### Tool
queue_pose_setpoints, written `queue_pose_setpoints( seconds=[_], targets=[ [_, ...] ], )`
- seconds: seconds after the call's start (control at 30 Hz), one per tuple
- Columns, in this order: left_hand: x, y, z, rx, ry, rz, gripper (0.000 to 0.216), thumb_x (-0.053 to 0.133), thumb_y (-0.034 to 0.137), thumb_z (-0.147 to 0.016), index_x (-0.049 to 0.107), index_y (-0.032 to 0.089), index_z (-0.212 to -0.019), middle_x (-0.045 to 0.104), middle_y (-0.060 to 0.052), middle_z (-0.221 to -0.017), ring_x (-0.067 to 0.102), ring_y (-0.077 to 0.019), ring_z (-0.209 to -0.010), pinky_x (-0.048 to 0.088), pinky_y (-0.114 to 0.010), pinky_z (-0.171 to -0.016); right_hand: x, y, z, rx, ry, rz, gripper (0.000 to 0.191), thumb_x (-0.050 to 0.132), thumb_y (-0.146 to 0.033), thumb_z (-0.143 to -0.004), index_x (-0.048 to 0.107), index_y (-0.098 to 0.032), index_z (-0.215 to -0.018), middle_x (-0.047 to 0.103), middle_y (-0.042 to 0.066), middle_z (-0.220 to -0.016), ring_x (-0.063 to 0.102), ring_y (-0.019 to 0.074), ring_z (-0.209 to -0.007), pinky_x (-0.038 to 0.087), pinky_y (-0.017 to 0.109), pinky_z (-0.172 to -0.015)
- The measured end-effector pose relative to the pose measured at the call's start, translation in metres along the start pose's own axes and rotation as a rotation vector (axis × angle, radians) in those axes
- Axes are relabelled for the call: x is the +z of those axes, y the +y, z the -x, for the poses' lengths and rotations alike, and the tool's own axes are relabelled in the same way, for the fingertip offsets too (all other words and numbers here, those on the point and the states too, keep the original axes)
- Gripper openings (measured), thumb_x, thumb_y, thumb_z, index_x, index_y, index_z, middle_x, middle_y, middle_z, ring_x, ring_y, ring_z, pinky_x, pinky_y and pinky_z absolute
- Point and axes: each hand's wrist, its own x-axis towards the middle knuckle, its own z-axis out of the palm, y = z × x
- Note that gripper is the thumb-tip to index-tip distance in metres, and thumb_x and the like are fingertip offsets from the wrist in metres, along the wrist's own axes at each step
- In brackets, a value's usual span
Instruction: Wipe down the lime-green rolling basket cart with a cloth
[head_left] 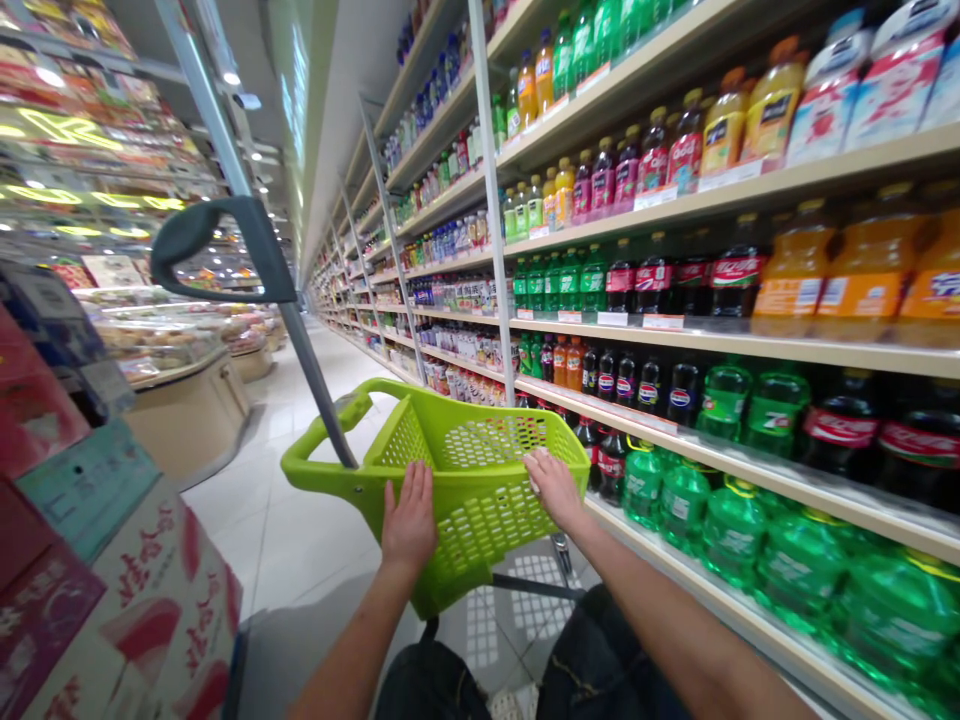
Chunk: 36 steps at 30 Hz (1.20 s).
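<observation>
A lime-green shopping cart basket (480, 535) with perforated walls stands right in front of me. My left hand (409, 515) lies against its near wall, fingers stretched up toward the rim and the thumb apart. Farther right, my right hand (553, 490) grips the basket's rim with its fingers curled over the edge. From the cart's left end a grey pole rises at a slant to a dark grey loop handle (225, 250), which neither hand touches. What lies deep inside the basket is hidden by the near wall.
Shelves (739, 490) of bottled drinks run along the right and far ahead. Large green soda bottles (735, 530) fill the bottom shelf. Printed cartons (150, 610) are stacked close on the left, with a display counter (191, 410) behind. A tiled aisle (300, 425) stretches forward.
</observation>
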Motion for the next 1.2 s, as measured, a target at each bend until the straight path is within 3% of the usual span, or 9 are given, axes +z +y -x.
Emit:
queue_pose_setpoints(
  seconds=[0.13, 0.27, 0.33, 0.53, 0.73, 0.8, 0.93, 1.07, 1.2],
  targets=[
    [0.000, 0.000, 0.000, -0.012, -0.001, 0.022, 0.062, 0.034, 0.008, -0.068, 0.034, 0.008, -0.130, 0.028, -0.010, -0.140, 0.021, -0.0214, -0.131, 0.012, -0.047, -0.106, -0.011, 0.050, 0.006, -0.009, -0.024, 0.059, 0.035, 0.042, -0.008, -0.080, 0.056, -0.020, -0.111, 0.052, 0.009, -0.122, 0.041, 0.0216, -0.117, 0.033, 0.038, -0.096],
    [0.000, 0.006, -0.001, -0.040, 0.004, 0.038, 0.063, 0.035, 0.009, -0.066, 0.034, 0.007, -0.130, 0.028, -0.011, -0.140, 0.020, -0.0223, -0.131, 0.011, -0.047, -0.107, -0.013, 0.083, 0.019, 0.160, 0.067, 0.082, 0.040, 0.037, -0.004, -0.078, 0.056, -0.015, -0.111, 0.049, 0.013, -0.125, 0.038, 0.0236, -0.121, 0.031, 0.043, -0.098],
    [0.001, 0.009, -0.002, -0.057, 0.005, 0.045, 0.064, 0.036, 0.011, -0.066, 0.033, 0.006, -0.130, 0.027, -0.013, -0.140, 0.019, -0.0236, -0.131, 0.011, -0.048, -0.106, -0.005, 0.075, 0.020, 0.159, 0.105, 0.036, 0.045, 0.035, -0.001, -0.075, 0.054, -0.013, -0.114, 0.048, 0.014, -0.126, 0.036, 0.0224, -0.122, 0.031, 0.043, -0.099],
    [0.004, 0.009, -0.002, -0.051, 0.015, 0.064, 0.066, 0.036, 0.012, -0.066, 0.029, 0.006, -0.132, 0.027, -0.013, -0.140, 0.017, -0.0239, -0.132, 0.011, -0.049, -0.106, 0.016, 0.030, 0.010, -0.139, 0.115, -0.121, 0.059, 0.032, 0.004, -0.068, 0.048, -0.016, -0.121, 0.042, 0.010, -0.132, 0.026, 0.0173, -0.128, 0.028, 0.043, -0.102],
    [0.008, 0.013, -0.003, -0.064, 0.020, 0.076, 0.064, 0.034, 0.011, -0.067, 0.031, 0.005, -0.131, 0.025, -0.013, -0.141, 0.016, -0.0236, -0.132, 0.011, -0.049, -0.106, 0.001, 0.065, 0.024, 0.187, 0.187, -0.022, 0.053, 0.033, 0.002, -0.068, 0.054, -0.013, -0.114, 0.046, 0.013, -0.127, 0.029, 0.0220, -0.126, 0.029, 0.046, -0.100],
    [0.008, 0.018, -0.004, -0.075, 0.011, 0.082, 0.063, 0.034, 0.012, -0.067, 0.032, 0.004, -0.130, 0.025, -0.013, -0.141, 0.016, -0.0241, -0.132, 0.012, -0.049, -0.105, 0.006, 0.047, 0.020, 0.166, 0.197, -0.060, 0.055, 0.032, 0.003, -0.066, 0.053, -0.011, -0.115, 0.046, 0.013, -0.128, 0.029, 0.0212, -0.126, 0.030, 0.045, -0.101],
    [0.007, 0.023, -0.005, -0.035, -0.003, 0.125, 0.062, 0.036, 0.013, -0.068, 0.034, 0.007, -0.129, 0.029, -0.011, -0.139, 0.019, -0.0231, -0.131, 0.014, -0.048, -0.106, 0.024, -0.017, 0.004, -0.117, 0.175, -0.230, 0.063, 0.031, 0.004, -0.065, 0.046, -0.014, -0.123, 0.039, 0.010, -0.134, 0.024, 0.0179, -0.129, 0.028, 0.044, -0.103],
    [-0.004, -0.002, 0.000, -0.031, 0.088, 0.139, 0.064, 0.038, 0.012, -0.067, 0.032, 0.010, -0.130, 0.032, -0.011, -0.138, 0.022, -0.0219, -0.130, 0.008, -0.048, -0.107, 0.026, -0.026, 0.001, -0.093, 0.188, -0.263, 0.066, 0.030, 0.004, -0.063, 0.046, -0.016, -0.124, 0.040, 0.008, -0.134, 0.024, 0.0191, -0.129, 0.027, 0.047, -0.103],
    [-0.018, -0.051, 0.004, -0.297, 0.264, 0.075, 0.063, 0.035, 0.014, -0.071, 0.025, 0.005, -0.133, 0.028, -0.016, -0.139, 0.019, -0.0229, -0.131, 0.005, -0.049, -0.107, 0.028, -0.029, -0.008, 0.029, 0.236, -0.304, 0.064, 0.030, 0.003, -0.064, 0.048, -0.016, -0.123, 0.043, 0.009, -0.131, 0.028, 0.0209, -0.127, 0.028, 0.048, -0.102]
  ],
)
